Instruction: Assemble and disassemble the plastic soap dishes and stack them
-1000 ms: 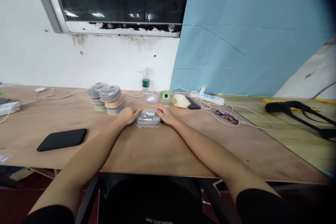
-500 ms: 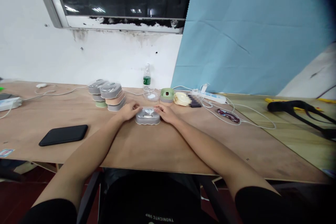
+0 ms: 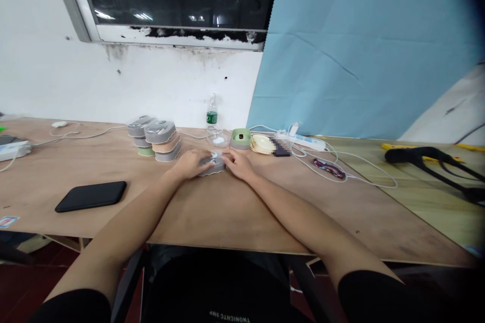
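A small grey plastic box (image 3: 215, 165) with rounded corners and a clear, shiny top sits on the table between my hands. My left hand (image 3: 192, 163) grips its left side, with the thumb along the front and the fingers over the top. At the right edge, my right hand (image 3: 238, 164) has its fingers curled against the box. A white round mark on the top is partly covered by the fingers. To the left stand stacked boxes of the same shape (image 3: 162, 133) in grey, peach and green.
Behind the hands are a water bottle (image 3: 212, 113), a clear plastic dish (image 3: 217, 140), a green box (image 3: 241, 137) and a cream bowl (image 3: 262, 144). A black phone (image 3: 91, 196) lies left. Cables, a power strip (image 3: 308, 142) and a dark red object (image 3: 329, 168) are right.
My left hand has moved over the box's top and front. The box has turned slightly and shifted a little away from me. My right hand stays at its right edge.
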Demonstrator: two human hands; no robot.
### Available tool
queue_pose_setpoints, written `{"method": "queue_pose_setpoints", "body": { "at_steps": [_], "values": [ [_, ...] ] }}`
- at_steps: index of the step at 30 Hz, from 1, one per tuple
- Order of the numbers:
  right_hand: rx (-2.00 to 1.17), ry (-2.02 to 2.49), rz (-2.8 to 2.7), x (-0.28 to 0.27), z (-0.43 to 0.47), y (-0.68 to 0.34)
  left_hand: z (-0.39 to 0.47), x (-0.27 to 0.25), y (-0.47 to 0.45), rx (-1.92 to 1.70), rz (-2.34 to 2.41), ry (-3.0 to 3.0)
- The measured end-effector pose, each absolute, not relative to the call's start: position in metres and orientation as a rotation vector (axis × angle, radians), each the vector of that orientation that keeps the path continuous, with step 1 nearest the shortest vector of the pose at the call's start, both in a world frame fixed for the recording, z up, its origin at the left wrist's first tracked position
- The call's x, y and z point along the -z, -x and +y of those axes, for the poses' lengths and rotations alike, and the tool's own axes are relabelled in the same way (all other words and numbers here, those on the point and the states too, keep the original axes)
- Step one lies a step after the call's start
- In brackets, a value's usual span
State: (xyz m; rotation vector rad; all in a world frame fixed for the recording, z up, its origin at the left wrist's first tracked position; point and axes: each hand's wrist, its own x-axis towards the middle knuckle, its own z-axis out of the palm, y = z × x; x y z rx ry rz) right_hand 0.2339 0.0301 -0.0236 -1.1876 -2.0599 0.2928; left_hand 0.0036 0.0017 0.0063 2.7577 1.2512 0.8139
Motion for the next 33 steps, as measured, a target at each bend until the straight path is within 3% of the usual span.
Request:
{"method": "queue_pose_setpoints", "body": {
  "at_steps": [7,15,23,27,33],
  "values": [
    [-0.244,1.184,-2.021,0.023,0.029,-0.234,0.011,0.005,0.008,-0.717,1.884,-2.645],
    [-0.066,1.24,-1.827,0.019,0.042,-0.249,0.009,0.007,0.004,-0.641,2.207,-2.583],
    [0.324,1.632,-1.539,0.024,0.083,-0.324,0.008,0.006,0.005,-0.668,2.297,-2.548],
    [0.235,1.887,-1.436,0.031,0.091,-0.338,0.01,0.008,0.007,-0.695,2.25,-2.549],
    [0.133,1.862,-1.491,0.033,0.091,-0.331,0.012,0.008,0.006,-0.722,2.263,-2.516]
  ]
}}
